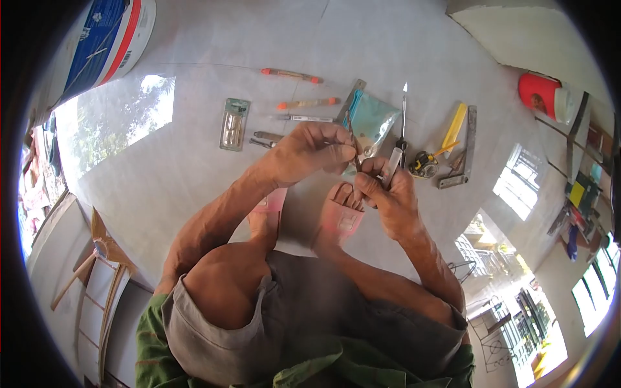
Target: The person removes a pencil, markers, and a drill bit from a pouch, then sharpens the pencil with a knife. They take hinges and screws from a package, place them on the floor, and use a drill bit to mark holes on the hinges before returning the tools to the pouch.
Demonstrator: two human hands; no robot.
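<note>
Left hand [309,152] and right hand [393,197] — fingers [341,152] pinching a thin rod [357,155].

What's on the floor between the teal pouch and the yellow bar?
Head view: a long, thin pointed tool lies between teal pouch and yellow bar.

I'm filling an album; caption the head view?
Left hand pinching a thin rod, right hand holding a clear tube, above grey floor.

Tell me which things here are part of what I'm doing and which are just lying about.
Probably part of it, being held:
thin dark rod
clear tube

Apparently just lying on the floor:
teal pouch
tape measure
blister pack
L-shaped metal tool
</note>
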